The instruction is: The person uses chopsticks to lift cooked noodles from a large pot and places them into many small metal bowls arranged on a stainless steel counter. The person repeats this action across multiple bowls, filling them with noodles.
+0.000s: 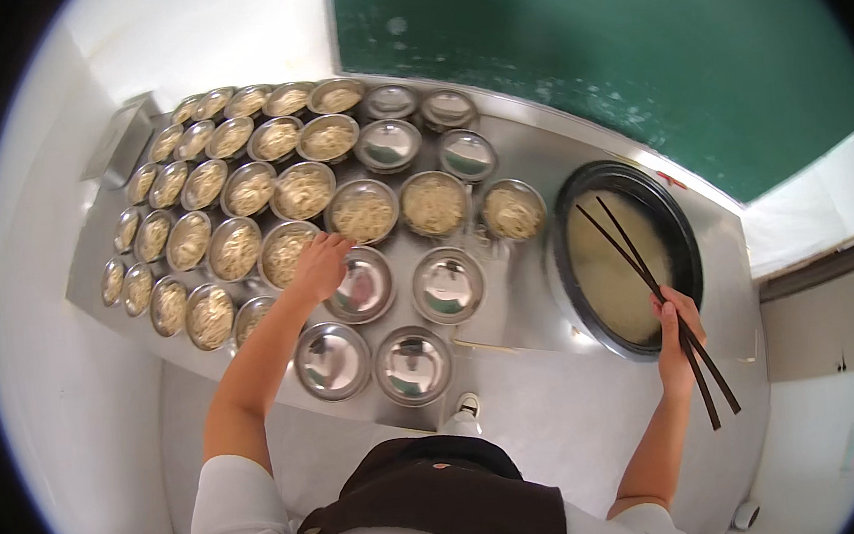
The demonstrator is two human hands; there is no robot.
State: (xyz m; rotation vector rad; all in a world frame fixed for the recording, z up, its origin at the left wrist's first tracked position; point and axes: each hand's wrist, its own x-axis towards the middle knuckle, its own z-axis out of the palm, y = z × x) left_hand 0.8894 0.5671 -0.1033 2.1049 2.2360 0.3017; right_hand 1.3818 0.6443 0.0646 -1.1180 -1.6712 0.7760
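Observation:
My right hand (678, 321) holds a pair of long dark chopsticks (639, 265) over a large round pot with a black rim (573, 285). Cloudy pale liquid (614, 252) fills the pot; the chopsticks' tips lie above or in it, which I cannot tell. My left hand (324, 264) is at the near rim of a metal bowl of noodles (287, 257), beside an empty metal bowl (359, 286). Its fingertips reach toward another noodle bowl (362, 213); whether they grip a rim is unclear.
Rows of noodle-filled metal bowls (206, 185) cover the left of the steel table (529, 319). Several empty bowls (414, 366) stand near its front edge and toward the back. A metal container (127, 140) is at the back left corner. A green board (590, 51) hangs behind.

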